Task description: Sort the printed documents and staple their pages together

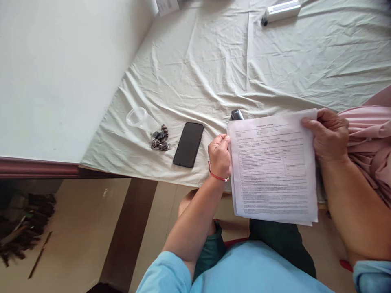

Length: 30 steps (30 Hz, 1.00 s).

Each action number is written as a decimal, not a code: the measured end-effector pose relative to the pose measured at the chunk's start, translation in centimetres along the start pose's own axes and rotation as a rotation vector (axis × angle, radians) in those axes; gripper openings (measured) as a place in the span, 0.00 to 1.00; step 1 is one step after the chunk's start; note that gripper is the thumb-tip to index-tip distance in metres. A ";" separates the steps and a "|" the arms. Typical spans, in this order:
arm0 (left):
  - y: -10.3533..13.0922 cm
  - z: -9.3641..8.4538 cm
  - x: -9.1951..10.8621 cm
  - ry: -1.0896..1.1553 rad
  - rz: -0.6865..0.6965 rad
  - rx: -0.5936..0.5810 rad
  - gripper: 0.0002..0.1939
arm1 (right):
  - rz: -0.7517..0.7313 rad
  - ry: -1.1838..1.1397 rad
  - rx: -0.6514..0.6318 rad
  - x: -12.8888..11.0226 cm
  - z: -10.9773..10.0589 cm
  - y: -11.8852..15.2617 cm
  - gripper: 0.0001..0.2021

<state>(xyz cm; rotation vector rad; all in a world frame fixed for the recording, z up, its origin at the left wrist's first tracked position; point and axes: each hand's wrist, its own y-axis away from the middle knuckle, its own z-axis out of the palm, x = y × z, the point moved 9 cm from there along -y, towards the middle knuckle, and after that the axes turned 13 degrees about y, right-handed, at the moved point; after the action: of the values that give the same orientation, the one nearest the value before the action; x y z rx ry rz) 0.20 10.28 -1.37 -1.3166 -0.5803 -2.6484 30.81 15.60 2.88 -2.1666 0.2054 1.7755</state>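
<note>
A stack of printed papers [271, 171] is held up over the near edge of the cloth-covered table. My left hand [220, 154], with a red string at the wrist, pinches its upper left edge. At its top right corner, my right hand [331, 132] grips the sheets between thumb and fingers. A small dark object [236, 115] shows just behind the top left corner, partly hidden by the papers. Left of my left hand lies a black phone [188, 145], face up on the cloth.
Keys with a beaded ring [160, 139] lie beside a tipped clear plastic cup [137, 117]. A silver cylindrical object [281, 12] is at the far side of the cloth [214, 61]. Pink fabric [371, 142] is bunched at the right. A white wall rises at the left.
</note>
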 end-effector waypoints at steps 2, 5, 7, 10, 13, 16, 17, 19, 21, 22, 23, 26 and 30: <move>-0.1 -0.2 0.1 -0.011 0.006 0.018 0.09 | 0.008 -0.004 -0.015 0.0 0.1 0.1 0.11; -0.3 -0.6 0.2 -0.031 0.012 0.046 0.12 | 0.013 0.009 -0.046 0.0 0.3 0.2 0.11; -0.4 -0.6 0.1 -0.033 0.009 0.049 0.12 | 0.008 0.021 -0.047 0.0 0.3 0.2 0.10; -0.3 -0.4 0.0 -0.031 0.017 0.034 0.11 | 0.009 0.013 -0.032 0.0 0.2 0.1 0.08; -0.1 -0.1 0.2 -0.035 0.052 0.015 0.10 | 0.021 -0.005 -0.032 0.1 0.3 0.1 0.07; 0.1 0.0 0.3 -0.044 0.064 0.013 0.11 | 0.031 -0.011 -0.022 0.0 0.3 0.2 0.07; 0.1 0.0 0.3 -0.047 0.061 0.014 0.12 | 0.032 -0.009 -0.017 0.0 0.3 0.2 0.07; 0.1 0.0 0.2 -0.051 0.056 0.017 0.12 | 0.030 -0.003 -0.006 -0.1 0.3 0.3 0.07; 0.1 0.1 0.3 -0.053 0.057 0.017 0.12 | 0.029 0.000 -0.002 0.0 0.3 0.3 0.07; 0.2 0.1 0.3 -0.056 0.059 0.018 0.11 | 0.028 0.001 0.001 0.0 0.3 0.2 0.07; 0.2 0.1 0.4 -0.062 0.061 0.021 0.11 | 0.028 0.003 0.003 0.0 0.3 0.2 0.07; 0.2 0.1 0.4 -0.086 0.071 0.025 0.11 | 0.031 0.008 0.009 0.0 0.3 0.3 0.07; 0.1 0.0 0.5 -0.116 0.102 0.009 0.12 | 0.037 -0.001 -0.001 0.0 0.4 0.4 0.07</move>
<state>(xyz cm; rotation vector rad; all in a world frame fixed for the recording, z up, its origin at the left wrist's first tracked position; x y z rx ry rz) -0.07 10.18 -0.93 -1.4640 -0.5232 -2.4996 30.30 15.40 2.70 -2.1761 0.2461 1.7965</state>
